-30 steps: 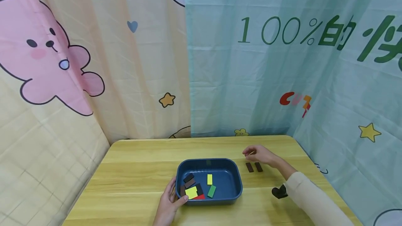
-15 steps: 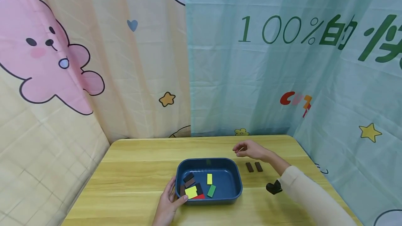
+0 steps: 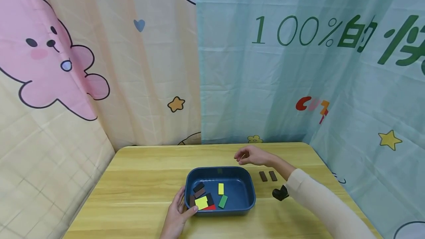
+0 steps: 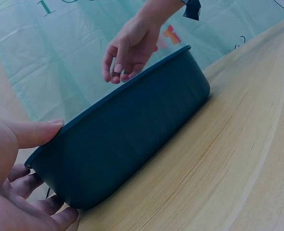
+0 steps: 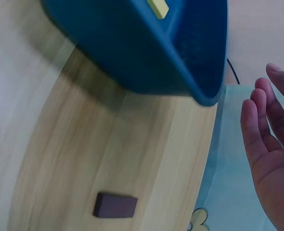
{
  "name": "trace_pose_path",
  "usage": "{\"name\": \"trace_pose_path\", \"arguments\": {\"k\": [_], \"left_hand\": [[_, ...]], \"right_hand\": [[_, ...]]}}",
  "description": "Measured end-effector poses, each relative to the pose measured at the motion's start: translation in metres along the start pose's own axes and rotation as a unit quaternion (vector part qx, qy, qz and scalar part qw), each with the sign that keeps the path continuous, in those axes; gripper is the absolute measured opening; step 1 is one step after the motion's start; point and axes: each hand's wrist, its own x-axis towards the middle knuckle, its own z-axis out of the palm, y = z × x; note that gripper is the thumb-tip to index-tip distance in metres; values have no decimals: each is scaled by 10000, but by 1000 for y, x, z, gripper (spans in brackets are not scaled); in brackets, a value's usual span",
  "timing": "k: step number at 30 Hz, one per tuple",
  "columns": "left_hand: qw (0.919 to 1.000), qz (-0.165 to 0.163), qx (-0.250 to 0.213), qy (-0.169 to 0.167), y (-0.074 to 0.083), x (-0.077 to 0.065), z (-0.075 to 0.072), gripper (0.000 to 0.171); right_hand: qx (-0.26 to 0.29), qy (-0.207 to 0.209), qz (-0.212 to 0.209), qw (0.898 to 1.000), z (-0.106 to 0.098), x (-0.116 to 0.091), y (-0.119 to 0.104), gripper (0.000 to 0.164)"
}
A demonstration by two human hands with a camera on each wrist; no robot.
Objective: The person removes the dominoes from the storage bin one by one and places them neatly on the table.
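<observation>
My left hand (image 3: pixel 176 217) grips the left front corner of a dark blue plastic bin (image 3: pixel 229 213). In the left wrist view its thumb lies on the rim, fingers curved round the outside wall. Inside the bin, flat rectangular blocks lie mostly toward the left: a yellow block (image 3: pixel 201 203), a red block (image 3: pixel 210 207), black and brown ones, with a green block (image 3: pixel 223 201) nearer the middle. Past the bin's far edge my right hand (image 3: pixel 254 156) hovers, fingers loosely bent; the right wrist view shows nothing in its palm (image 5: pixel 272 173).
Two dark brown blocks (image 3: pixel 263 176) lie side by side on the wooden table (image 3: pixel 139 180), right of the bin. A black device (image 3: pixel 280 193) hangs at the right wrist. Printed curtains (image 3: pixel 232 84) enclose the table's back and sides.
My right hand has moved left, from above the two brown blocks to behind the bin's far right corner. The left hand, bin and blocks stay in place.
</observation>
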Motion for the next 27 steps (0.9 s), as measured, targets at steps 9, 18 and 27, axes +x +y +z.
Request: {"name": "trace_pose_path", "arguments": {"k": [9,18,27], "left_hand": [[10000,3,10,-22,-1,0,-1,94],[10000,-15,-44,-10,-1,0,-2,94],[10000,-2,67,-58,-2,2,-2,91]], "right_hand": [[-203,-322,-196,9991,18,22,-24,17],[-425,-739,-376,9957,34,41,-36,19],[-468,-1163,-421,9912,46,56,-41,21]]}}
